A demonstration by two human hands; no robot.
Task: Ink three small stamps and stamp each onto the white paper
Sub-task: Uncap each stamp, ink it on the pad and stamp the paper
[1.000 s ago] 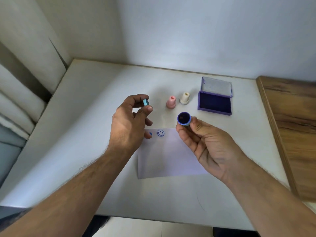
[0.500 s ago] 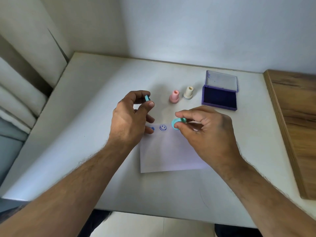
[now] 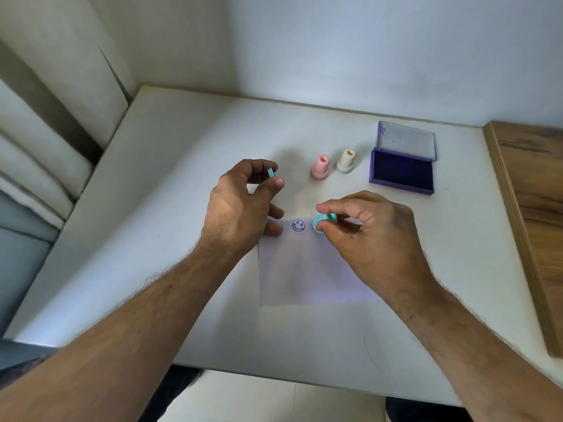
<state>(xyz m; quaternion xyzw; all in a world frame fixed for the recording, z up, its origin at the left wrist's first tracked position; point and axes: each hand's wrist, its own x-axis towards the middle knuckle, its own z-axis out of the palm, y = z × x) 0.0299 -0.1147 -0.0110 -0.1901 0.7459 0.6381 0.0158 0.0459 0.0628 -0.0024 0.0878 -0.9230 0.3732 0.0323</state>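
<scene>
White walls enclose a white table (image 3: 189,226) that carries the whole work area. The white paper (image 3: 304,269) lies flat near the front edge, between the two forearms. One smiley print (image 3: 298,226) is visible along its top edge; the area to its left is covered by the left hand, so further prints cannot be confirmed.

Step in hand, as judged: the third stamping. The right hand (image 3: 374,233) holds the teal stamp (image 3: 323,221) against the top edge of the paper, just right of the smiley print. The thumb and fingers are closed narrowly around the stamp body. The stamp appears slightly tilted; whether the face sits fully flat cannot be told.

The left hand (image 3: 243,202) pinches a small teal cap (image 3: 270,172) between thumb and forefinger, raised above the table. Its lower fingers rest at the paper's top left corner.

The pink stamp (image 3: 320,168) and cream stamp (image 3: 345,161) stand upright beyond the paper. The open purple ink pad (image 3: 402,170) sits beside them, to the right.

The next move calls for even downward pressure, then a straight vertical lift to avoid smearing. The cap probably then goes back on the stamp.
</scene>
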